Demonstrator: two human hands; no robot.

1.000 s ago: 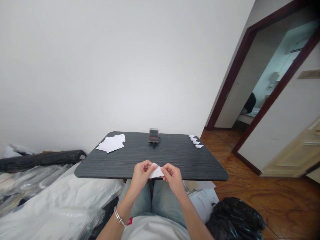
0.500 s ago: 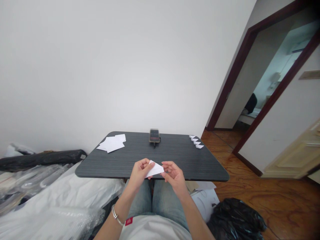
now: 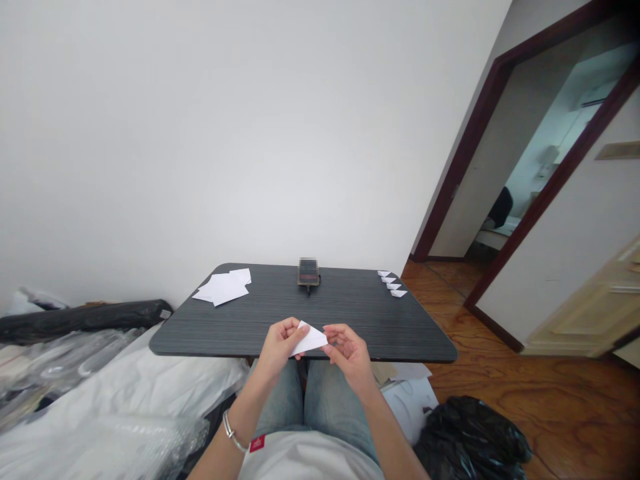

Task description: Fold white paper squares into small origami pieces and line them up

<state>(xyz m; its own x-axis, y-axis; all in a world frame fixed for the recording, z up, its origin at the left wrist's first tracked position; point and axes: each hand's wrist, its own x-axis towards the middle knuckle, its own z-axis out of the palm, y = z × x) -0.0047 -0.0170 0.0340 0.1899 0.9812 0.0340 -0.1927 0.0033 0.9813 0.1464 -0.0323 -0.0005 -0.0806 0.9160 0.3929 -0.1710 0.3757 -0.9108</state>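
A folded piece of white paper (image 3: 310, 339), roughly triangular, is held over the front edge of the dark table (image 3: 280, 313). My left hand (image 3: 283, 340) grips its left side, thumb on top and fingers underneath. At the pointed right end, my right hand (image 3: 346, 348) pinches the tip between thumb and fingers. Several small folded paper pieces (image 3: 393, 285) lie in a row at the table's back right. Loose white paper sheets (image 3: 223, 289) are piled at the back left.
A small dark device on a stand (image 3: 309, 272) is at the table's back middle, by the white wall. Plastic-wrapped bundles (image 3: 125, 393) lie to the left. A black plastic bag (image 3: 470, 437) sits on the wooden floor at right, near a doorway.
Almost nothing differs. Both hands keep the same hold on the folded paper, and the view has shifted very slightly.
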